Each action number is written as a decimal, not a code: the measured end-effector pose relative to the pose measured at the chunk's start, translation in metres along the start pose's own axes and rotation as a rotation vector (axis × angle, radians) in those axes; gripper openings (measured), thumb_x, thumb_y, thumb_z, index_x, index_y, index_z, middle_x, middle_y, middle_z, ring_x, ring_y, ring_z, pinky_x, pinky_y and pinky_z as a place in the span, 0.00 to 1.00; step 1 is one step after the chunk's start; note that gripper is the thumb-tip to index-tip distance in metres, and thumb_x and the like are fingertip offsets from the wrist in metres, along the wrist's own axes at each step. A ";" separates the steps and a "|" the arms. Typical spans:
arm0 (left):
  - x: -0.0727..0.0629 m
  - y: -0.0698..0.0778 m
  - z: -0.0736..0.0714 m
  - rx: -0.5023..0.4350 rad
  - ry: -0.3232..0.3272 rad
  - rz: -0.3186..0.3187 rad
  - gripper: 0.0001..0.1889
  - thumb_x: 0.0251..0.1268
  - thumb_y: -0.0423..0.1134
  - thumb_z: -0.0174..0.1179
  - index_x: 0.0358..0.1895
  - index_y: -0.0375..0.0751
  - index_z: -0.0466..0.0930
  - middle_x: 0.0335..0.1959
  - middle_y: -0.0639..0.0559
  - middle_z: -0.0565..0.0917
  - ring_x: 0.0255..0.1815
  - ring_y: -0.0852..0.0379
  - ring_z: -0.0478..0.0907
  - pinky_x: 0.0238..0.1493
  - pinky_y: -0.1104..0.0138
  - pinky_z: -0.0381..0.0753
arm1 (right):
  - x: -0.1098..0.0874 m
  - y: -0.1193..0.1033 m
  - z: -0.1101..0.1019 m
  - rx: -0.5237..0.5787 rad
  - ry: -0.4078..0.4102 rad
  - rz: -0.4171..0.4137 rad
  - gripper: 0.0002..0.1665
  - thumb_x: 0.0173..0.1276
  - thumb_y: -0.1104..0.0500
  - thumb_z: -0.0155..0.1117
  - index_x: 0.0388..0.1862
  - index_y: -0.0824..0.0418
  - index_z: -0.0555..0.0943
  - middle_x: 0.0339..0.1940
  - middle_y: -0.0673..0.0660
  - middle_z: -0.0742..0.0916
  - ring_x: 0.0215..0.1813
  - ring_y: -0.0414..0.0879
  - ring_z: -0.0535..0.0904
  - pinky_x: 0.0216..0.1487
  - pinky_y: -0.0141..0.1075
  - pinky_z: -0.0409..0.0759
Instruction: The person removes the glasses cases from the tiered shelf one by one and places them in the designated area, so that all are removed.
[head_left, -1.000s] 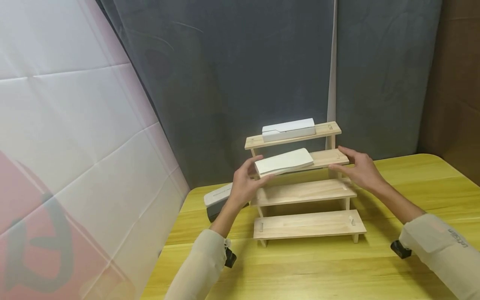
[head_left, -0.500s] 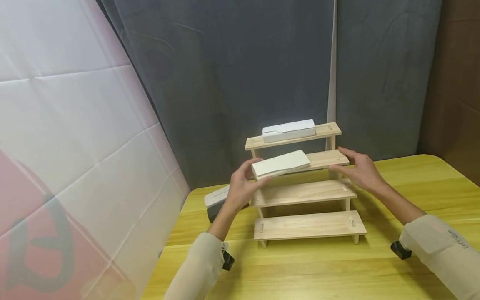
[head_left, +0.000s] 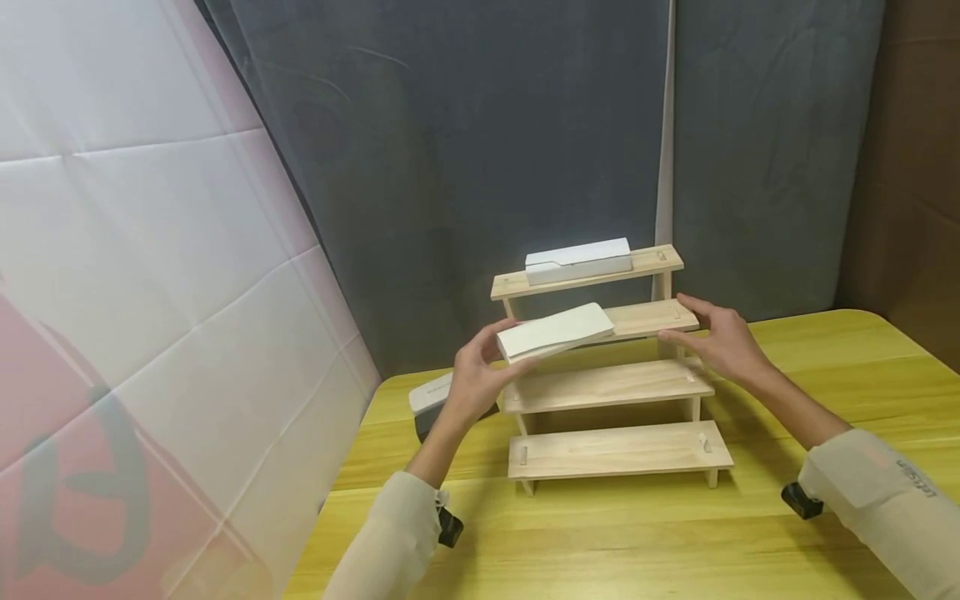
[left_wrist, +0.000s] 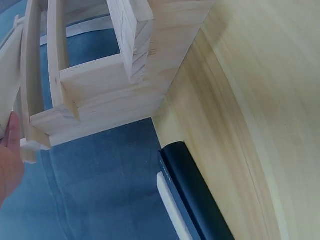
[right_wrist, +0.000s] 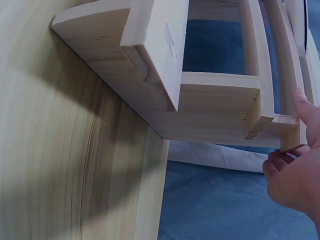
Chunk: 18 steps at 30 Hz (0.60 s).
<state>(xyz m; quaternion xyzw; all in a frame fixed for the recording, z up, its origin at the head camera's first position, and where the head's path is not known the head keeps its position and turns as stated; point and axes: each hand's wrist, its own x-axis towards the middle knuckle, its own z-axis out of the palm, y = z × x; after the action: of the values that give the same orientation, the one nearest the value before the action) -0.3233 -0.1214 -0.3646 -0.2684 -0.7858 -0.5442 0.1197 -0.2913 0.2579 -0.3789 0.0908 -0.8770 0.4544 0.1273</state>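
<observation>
My left hand [head_left: 477, 371] grips the left end of a slim white box [head_left: 555, 332], thumb at the front and fingers behind. The box sits slightly askew over the left part of the second board from the top of a stepped wooden display rack [head_left: 615, 385]. At the right end of that same board, my right hand [head_left: 723, 340] pinches the wood between thumb and fingers, which the right wrist view shows closely. A similar white box [head_left: 577, 262] lies on the top board. In the left wrist view only part of my left hand [left_wrist: 10, 162] shows.
Behind my left hand, a dark case with a pale lid [head_left: 432, 393] lies on the yellow wood-grain table [head_left: 600, 542]. Grey cloth [head_left: 480, 150] hangs behind the rack, and a white panel [head_left: 172, 250] slopes along the left. The two lower boards bear nothing.
My left hand has shifted left and slightly toward me with the white box, baring more of the board to its right. My right hand stays at the board's end.
</observation>
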 end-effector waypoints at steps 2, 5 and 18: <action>-0.002 0.000 -0.002 -0.008 0.004 -0.005 0.35 0.58 0.36 0.82 0.70 0.45 0.80 0.53 0.48 0.88 0.57 0.50 0.87 0.56 0.57 0.85 | 0.000 0.000 0.000 0.002 0.001 -0.002 0.53 0.75 0.46 0.73 0.85 0.69 0.58 0.83 0.71 0.64 0.83 0.72 0.55 0.73 0.67 0.65; -0.004 0.001 -0.004 -0.017 0.010 -0.006 0.35 0.57 0.34 0.82 0.70 0.43 0.80 0.56 0.46 0.88 0.59 0.48 0.86 0.56 0.58 0.85 | 0.000 0.000 0.000 0.002 0.003 -0.006 0.53 0.75 0.46 0.73 0.85 0.69 0.58 0.83 0.71 0.64 0.83 0.72 0.55 0.75 0.69 0.62; -0.020 -0.003 -0.018 -0.053 0.007 0.022 0.31 0.60 0.35 0.80 0.68 0.42 0.82 0.62 0.49 0.86 0.62 0.51 0.85 0.68 0.53 0.80 | 0.002 -0.001 0.001 -0.009 0.002 -0.009 0.52 0.76 0.47 0.72 0.85 0.70 0.58 0.83 0.72 0.64 0.82 0.74 0.56 0.75 0.71 0.61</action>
<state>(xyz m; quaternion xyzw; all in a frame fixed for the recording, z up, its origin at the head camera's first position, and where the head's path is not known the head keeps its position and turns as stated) -0.3104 -0.1446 -0.3695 -0.2785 -0.7675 -0.5645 0.1212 -0.2929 0.2564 -0.3787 0.0936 -0.8785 0.4500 0.1304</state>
